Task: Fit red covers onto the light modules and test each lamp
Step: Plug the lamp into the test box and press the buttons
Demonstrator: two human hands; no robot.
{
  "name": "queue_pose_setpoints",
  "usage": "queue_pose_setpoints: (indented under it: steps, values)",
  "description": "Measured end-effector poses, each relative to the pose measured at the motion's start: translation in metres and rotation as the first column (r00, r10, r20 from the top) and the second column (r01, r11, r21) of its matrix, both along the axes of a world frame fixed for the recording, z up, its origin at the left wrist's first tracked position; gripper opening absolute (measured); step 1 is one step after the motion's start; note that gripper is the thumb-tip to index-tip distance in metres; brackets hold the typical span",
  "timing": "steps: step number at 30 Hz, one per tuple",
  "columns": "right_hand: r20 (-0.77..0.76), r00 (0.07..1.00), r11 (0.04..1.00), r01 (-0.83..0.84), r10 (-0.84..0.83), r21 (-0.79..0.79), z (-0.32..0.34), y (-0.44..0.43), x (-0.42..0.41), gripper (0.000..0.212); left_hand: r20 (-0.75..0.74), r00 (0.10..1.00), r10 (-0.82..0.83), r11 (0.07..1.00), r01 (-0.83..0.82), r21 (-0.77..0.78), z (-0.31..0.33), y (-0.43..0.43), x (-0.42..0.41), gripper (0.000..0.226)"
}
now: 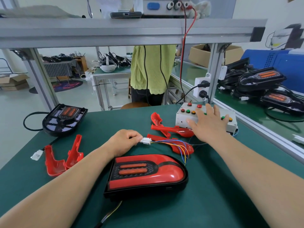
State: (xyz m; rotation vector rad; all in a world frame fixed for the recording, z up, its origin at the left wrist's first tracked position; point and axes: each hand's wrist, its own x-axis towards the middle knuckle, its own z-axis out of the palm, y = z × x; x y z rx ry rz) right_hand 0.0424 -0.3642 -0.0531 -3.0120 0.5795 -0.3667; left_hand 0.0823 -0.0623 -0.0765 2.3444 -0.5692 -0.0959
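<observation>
Head view: a lamp module, already wearing its glossy red cover over a black housing, lies near the worktop's near edge, between the two forearms. The left hand pinches a small white plastic connector, from which thin coloured wires loop off to the right. The right hand lies open, fingers spread flat over the white test box at the far right edge, among its round red, green and amber buttons.

The step looks to be the lamp test. Hold the connector fully home and steady, press one button at a time, and watch the two orange bars in the module. Loose red covers, thin, curved, smooth mouldings, lie near the left edge and just short of the box. A bare black module sits at the far left corner.
</observation>
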Motion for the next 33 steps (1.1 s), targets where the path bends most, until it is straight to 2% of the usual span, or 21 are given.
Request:
queue_pose_setpoints:
  steps: [11, 20, 33]
  values:
    - [-0.048, 0.998, 0.995, -0.036, 0.032, -0.096, -0.0024, 0.0017, 0.0053, 0.072, 0.004, 1.0, 0.009, 1.0, -0.009, 0.012, -0.0002, -0.0005, 0.0001, 0.023]
    - [-0.037, 0.998, 0.996, -0.055, 0.052, -0.076, -0.0011, 0.0024, 0.0038, 0.07, 0.036, 0.999, -0.018, 0.998, 0.015, 0.066, 0.0029, -0.0008, -0.0012, 0.028]
    - [-0.049, 0.998, 0.996, -0.049, 0.045, -0.071, 0.0028, 0.005, 0.0019, 0.07, 0.027, 0.999, -0.029, 0.998, 0.028, 0.048, 0.0037, 0.0002, -0.0025, 0.033]
